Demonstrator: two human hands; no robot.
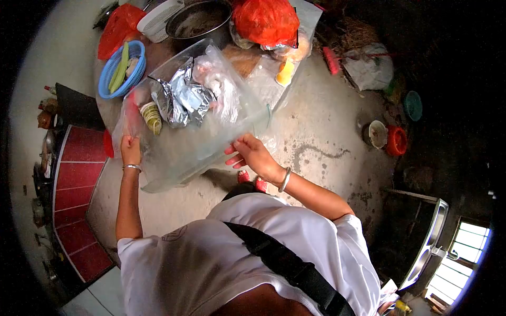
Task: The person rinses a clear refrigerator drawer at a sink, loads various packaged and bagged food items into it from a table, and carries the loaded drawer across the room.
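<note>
A clear plastic sheet [182, 152] spreads over the near part of the table, its front edge hanging toward me. Closed at its left side, my left hand [130, 150] grips the plastic. My right hand [253, 157] is at the front edge, fingers loosely bent and apart, the fingertips right by the plastic. Crumpled silver foil packaging [184, 95], a whitish clear plastic bag [221, 87] and a green-and-yellow patterned cup [151, 117] show at the sheet's middle and left.
Behind are a blue basket [104, 80] with a long green vegetable [120, 68], a dark pan [197, 21], a red plastic bag [265, 21] and a yellow item [285, 72]. Red-tiled counter [79, 195] stands left; buckets [377, 134] are on the floor at right.
</note>
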